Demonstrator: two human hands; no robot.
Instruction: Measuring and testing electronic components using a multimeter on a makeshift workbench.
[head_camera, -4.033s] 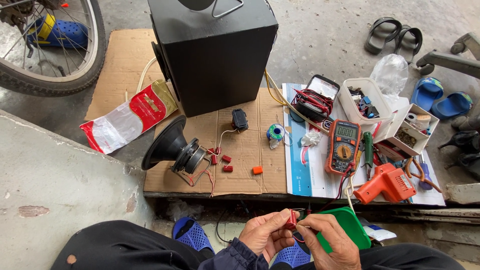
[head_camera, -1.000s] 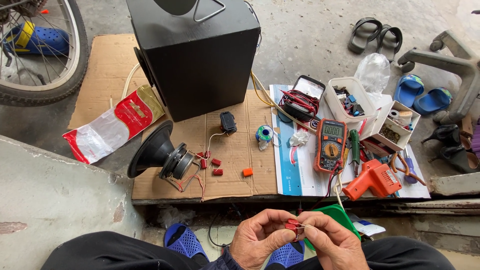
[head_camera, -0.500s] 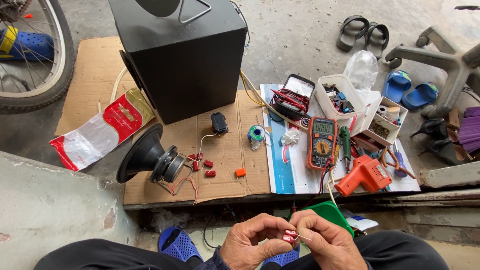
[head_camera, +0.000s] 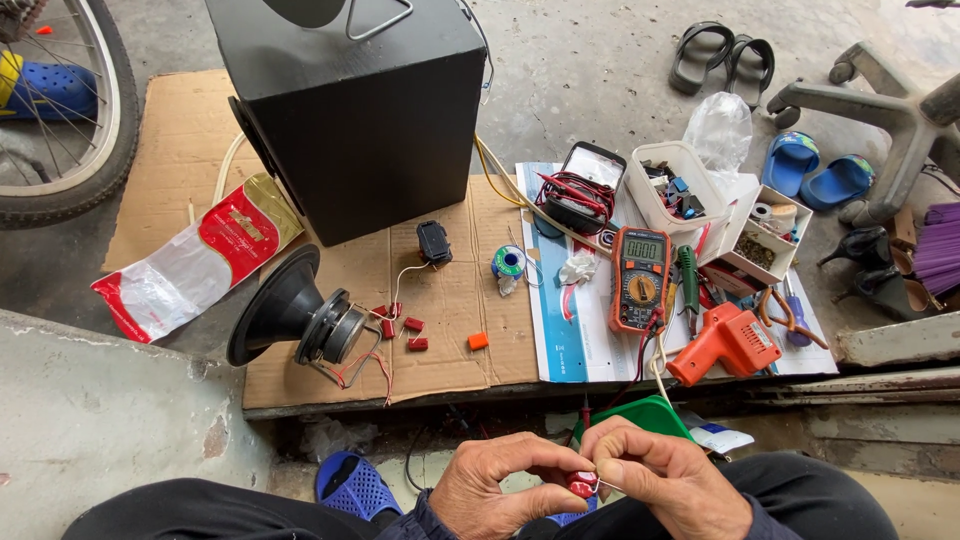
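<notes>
Both hands (head_camera: 590, 485) pinch one small red capacitor (head_camera: 581, 484) between fingertips.

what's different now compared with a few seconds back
Little. Both hands, left hand and right hand, still pinch the small red part between them. Only the view drifted: the speaker box, cardboard and multimeter lie as before.

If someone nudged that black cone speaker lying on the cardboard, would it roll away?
The loose speaker lies on its side, so its round cone would probably roll in a curve. Its metal magnet end likely makes it back-heavy. Attached thin wires may drag.
</notes>
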